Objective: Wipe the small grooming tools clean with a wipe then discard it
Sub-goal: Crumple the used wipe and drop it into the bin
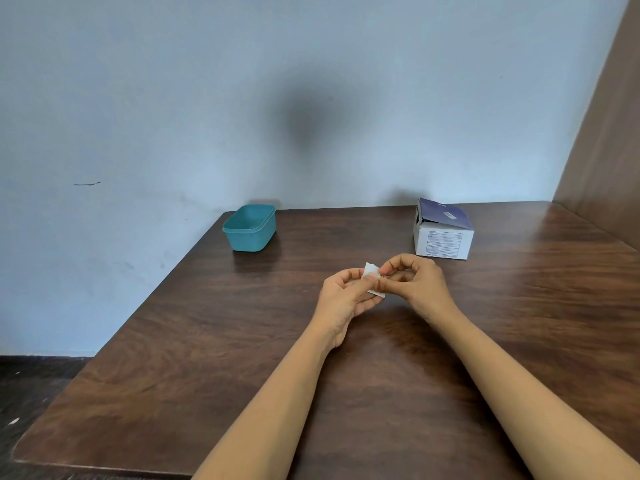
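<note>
A white wipe (371,270) is pinched by the left grip (346,295) and the right grip (417,283), each closed on it, above the bench (207,341).

A pale blue wall (173,98) fills the far side of the room. It carries a short dark scuff mark (87,183) on the left and a soft round shadow (311,126) near the middle. On the right stands a brown wooden panel (602,133), which meets the wall at a corner. A dark brown table (173,375) with visible wood grain reaches to the wall and the panel, and its far right part shines with light. At the near left, a dark floor (27,386) shows.
</note>
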